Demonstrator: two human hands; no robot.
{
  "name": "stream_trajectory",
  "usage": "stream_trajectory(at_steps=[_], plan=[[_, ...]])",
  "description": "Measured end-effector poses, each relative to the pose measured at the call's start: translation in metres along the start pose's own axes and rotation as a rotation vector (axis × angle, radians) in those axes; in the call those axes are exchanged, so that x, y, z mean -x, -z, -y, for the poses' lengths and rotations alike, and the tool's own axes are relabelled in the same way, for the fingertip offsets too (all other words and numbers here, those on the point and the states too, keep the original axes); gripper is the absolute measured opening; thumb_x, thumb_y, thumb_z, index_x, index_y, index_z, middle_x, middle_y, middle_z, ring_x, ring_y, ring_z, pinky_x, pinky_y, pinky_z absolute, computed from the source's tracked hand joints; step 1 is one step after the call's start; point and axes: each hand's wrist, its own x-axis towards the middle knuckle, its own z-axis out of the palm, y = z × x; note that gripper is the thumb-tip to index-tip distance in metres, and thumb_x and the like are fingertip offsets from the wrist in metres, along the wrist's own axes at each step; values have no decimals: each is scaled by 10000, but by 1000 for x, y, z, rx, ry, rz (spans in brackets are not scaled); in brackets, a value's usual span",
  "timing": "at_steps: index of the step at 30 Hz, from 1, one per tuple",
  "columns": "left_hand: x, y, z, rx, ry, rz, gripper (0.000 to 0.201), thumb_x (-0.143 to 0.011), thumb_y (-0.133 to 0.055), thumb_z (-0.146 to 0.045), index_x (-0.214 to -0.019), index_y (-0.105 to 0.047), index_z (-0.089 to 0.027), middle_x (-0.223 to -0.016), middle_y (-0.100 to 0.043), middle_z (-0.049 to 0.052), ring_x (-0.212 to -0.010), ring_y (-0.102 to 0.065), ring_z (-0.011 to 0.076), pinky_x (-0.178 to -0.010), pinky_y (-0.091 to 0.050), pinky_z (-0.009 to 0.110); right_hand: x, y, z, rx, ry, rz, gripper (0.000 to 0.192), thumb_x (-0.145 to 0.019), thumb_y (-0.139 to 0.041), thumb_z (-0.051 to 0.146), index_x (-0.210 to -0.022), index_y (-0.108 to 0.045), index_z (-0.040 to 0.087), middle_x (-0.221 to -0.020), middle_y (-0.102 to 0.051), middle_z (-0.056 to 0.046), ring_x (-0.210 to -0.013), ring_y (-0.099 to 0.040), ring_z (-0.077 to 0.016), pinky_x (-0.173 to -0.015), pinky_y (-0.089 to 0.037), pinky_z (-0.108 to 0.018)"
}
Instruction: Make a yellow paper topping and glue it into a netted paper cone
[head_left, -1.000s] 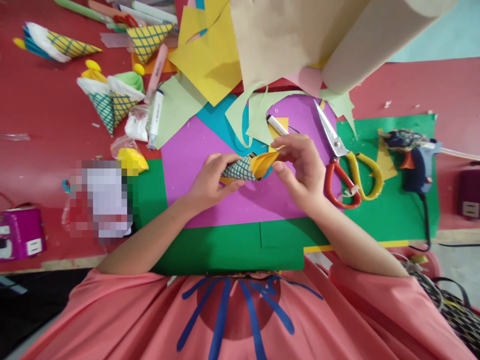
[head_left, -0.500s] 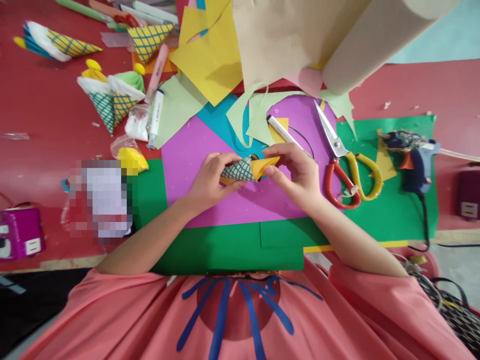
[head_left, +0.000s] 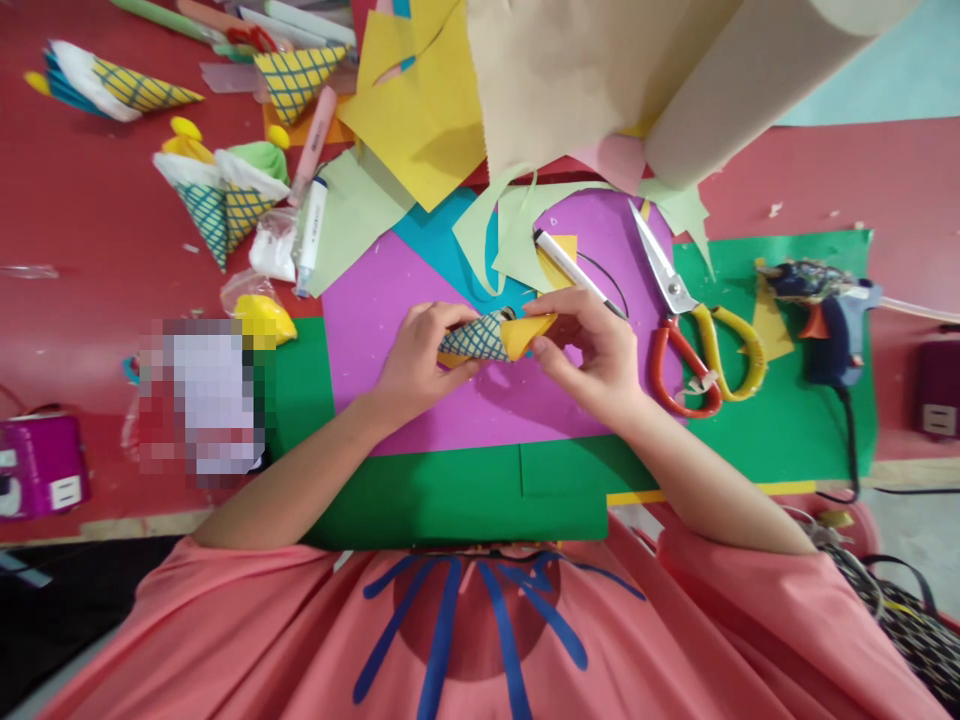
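Observation:
My left hand (head_left: 420, 358) is closed around a small paper cone (head_left: 478, 337) with dark blue crosshatch lines. The cone lies on its side, its wide mouth facing right. Out of that mouth sticks a folded orange-yellow paper piece (head_left: 525, 336), partly inside the cone. My right hand (head_left: 589, 345) pinches its outer tip between thumb and fingers. Beneath both hands is a purple sheet (head_left: 420, 430). A white marker (head_left: 574, 265) lies just beyond my right hand, and big scissors (head_left: 675, 300) with red and yellow handles rest to its right.
A glue gun (head_left: 836, 325) lies on the green sheet (head_left: 780, 440) at right. Several crosshatched cones, among them a yellow one (head_left: 300, 80), sit at upper left near pens. Paper scraps (head_left: 420, 130) and a large paper roll (head_left: 742, 90) cover the back. A yellow clay packet (head_left: 264, 315) lies left.
My right hand has shifted very slightly left, and the tip of the orange-yellow piece sits a little closer to the cone. My left hand keeps its hold.

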Motion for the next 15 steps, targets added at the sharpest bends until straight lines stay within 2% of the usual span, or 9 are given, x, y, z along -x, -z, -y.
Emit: stream_trajectory(at_steps=[2, 5, 9, 15], plan=[[-1, 1, -1, -4, -7, 0, 426, -878, -600, -510, -1176, -482, -231, -1050, -655, 56, -976, -640, 211, -850, -506, 374, 0, -2, 1, 35, 20, 2, 243, -832, -605, 136, -1063, -637, 205, -989, -708, -26, -627, -578, -73, -508, -483, -196], [-4, 2, -4, -9, -11, 51, 483, -881, -586, -525, -1245, -484, -224, -1057, -655, 65, -959, -631, 213, -855, -495, 377, 0, -5, 1, 62, 40, -1, 251, -814, -567, 101, -1029, -644, 206, -977, -702, -31, -743, -633, -103, -540, -514, -199], [-6, 4, -6, -37, -43, 92, 501, -911, -526, -547, -1306, -485, -242, -1126, -644, 78, -1026, -605, 225, -879, -484, 381, 1, -7, -3, 29, 48, 1, 251, -822, -572, 97, -1033, -646, 213, -984, -692, -29, -839, -661, -118, -576, -542, -195], [-5, 4, -4, -20, -16, 109, 520, -901, -550, -541, -1334, -483, -260, -1140, -634, 73, -1043, -588, 225, -895, -484, 382, 1, -6, -5, -6, 53, 13, 227, -833, -598, 109, -1023, -652, 219, -980, -687, -23, -817, -658, -109, -591, -546, -191]])
